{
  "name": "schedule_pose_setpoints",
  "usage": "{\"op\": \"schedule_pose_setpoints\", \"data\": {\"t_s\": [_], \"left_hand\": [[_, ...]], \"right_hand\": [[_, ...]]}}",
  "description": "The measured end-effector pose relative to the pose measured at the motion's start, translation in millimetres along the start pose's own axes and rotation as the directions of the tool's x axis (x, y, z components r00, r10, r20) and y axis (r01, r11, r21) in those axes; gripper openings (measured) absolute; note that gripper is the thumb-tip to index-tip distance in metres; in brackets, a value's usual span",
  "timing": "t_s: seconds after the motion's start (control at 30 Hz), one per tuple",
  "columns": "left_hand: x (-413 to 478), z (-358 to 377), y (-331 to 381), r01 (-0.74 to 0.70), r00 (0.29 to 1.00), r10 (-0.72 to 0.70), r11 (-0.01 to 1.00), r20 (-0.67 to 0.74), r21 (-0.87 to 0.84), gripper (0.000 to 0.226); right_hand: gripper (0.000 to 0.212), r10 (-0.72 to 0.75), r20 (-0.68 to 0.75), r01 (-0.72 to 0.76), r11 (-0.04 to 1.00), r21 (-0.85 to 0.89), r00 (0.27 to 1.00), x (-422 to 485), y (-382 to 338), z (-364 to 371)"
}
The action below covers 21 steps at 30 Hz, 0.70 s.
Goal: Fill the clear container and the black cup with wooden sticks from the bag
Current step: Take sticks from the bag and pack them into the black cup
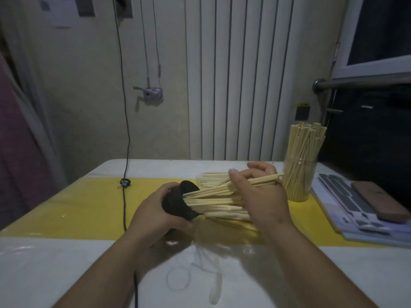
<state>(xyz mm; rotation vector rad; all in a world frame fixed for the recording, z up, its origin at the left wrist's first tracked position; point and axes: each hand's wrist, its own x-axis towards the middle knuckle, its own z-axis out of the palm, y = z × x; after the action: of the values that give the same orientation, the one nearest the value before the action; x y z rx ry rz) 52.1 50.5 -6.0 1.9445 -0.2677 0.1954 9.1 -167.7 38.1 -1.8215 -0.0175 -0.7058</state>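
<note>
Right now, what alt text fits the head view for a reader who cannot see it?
The left hand holds a black cup tipped on its side while the right hand grips a bundle of wooden sticks whose ends sit in its mouth. To the right, a clear container stands upright, packed with sticks.

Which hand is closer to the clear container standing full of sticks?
The right hand, gripping a stick bundle just left of the clear container. The left hand holds the black cup farther left.
</note>
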Motion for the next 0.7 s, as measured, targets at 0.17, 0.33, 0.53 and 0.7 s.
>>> {"op": "schedule_pose_setpoints", "data": {"t_s": [0.17,0.33,0.53,0.7], "left_hand": [[0.0,1.1,1.9,-0.01,1.0,0.01,1.0,-0.016,0.008,0.08],[-1.8,0.5,2.7,0.002,1.0,-0.002,1.0,-0.018,0.004,0.078],[-2.0,0.5,2.0,0.002,1.0,-0.002,1.0,-0.024,-0.011,0.078],[-2.4,1.2,1.9,0.003,1.0,-0.004,1.0,-0.023,-0.023,0.077]], "right_hand": [[0.07,0.154,0.186,-0.177,0.977,0.117,0.97,-3.5,-3.7,-5.3],[0.027,0.077,-0.006,-0.074,0.978,0.193,0.997,-1.2,-2.2,-2.7],[0.036,0.048,0.167,-0.066,0.992,0.107,0.985,-1.4,-1.0,-0.9],[0.037,0.031,0.26,-0.054,0.995,0.081,0.965,-4.0,4.0,0.4]]}}
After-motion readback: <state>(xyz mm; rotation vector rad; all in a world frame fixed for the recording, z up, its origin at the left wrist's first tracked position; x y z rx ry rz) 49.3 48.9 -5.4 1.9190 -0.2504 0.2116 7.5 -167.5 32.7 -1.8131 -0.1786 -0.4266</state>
